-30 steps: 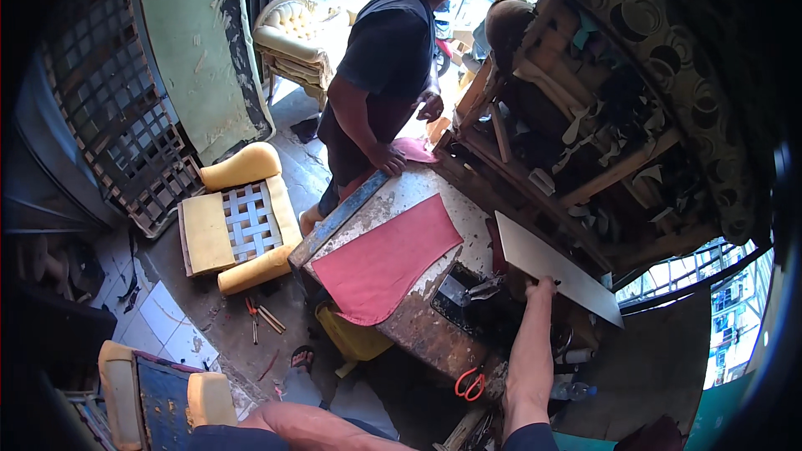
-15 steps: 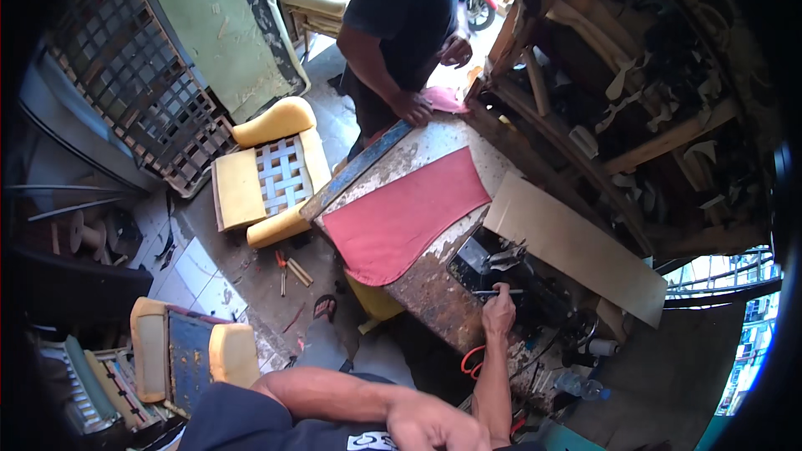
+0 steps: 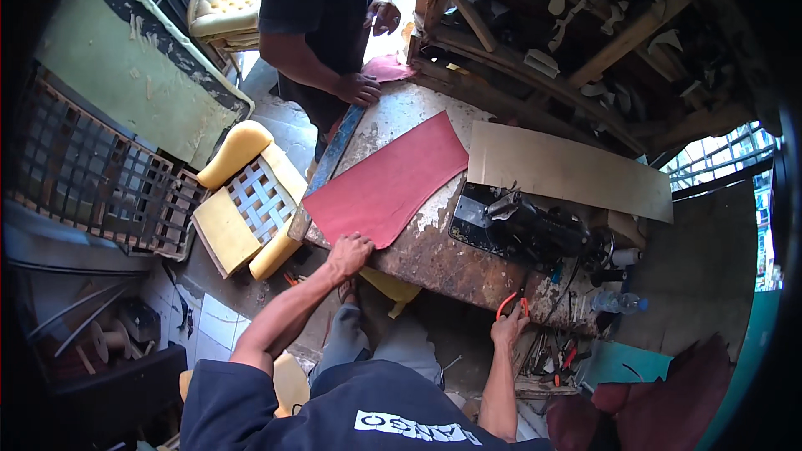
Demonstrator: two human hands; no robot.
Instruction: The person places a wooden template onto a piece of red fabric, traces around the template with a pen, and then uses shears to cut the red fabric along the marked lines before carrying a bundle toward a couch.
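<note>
A red piece of fabric or leatherette [image 3: 388,175] with a curved near edge lies flat across the worn worktable [image 3: 434,271]. My left hand [image 3: 350,254] is at its near left corner, fingers curled over the edge. At the table's front edge, my right hand [image 3: 507,330] grips a pair of scissors by their orange handles [image 3: 513,304]; their blades point away and are hard to make out. Beyond my right hand stands a black sewing machine [image 3: 543,232] with its metal plate.
A brown board [image 3: 568,169] lies behind the machine. Another person [image 3: 313,33] stands across the table, one hand on its corner near a pink cloth [image 3: 388,68]. A yellow chair frame [image 3: 251,200] stands left; a plastic bottle [image 3: 618,302] lies right.
My left hand has gone from near my body to the fabric's near corner. My right hand has left the sewing machine area and taken hold of the scissors. The view has shifted.
</note>
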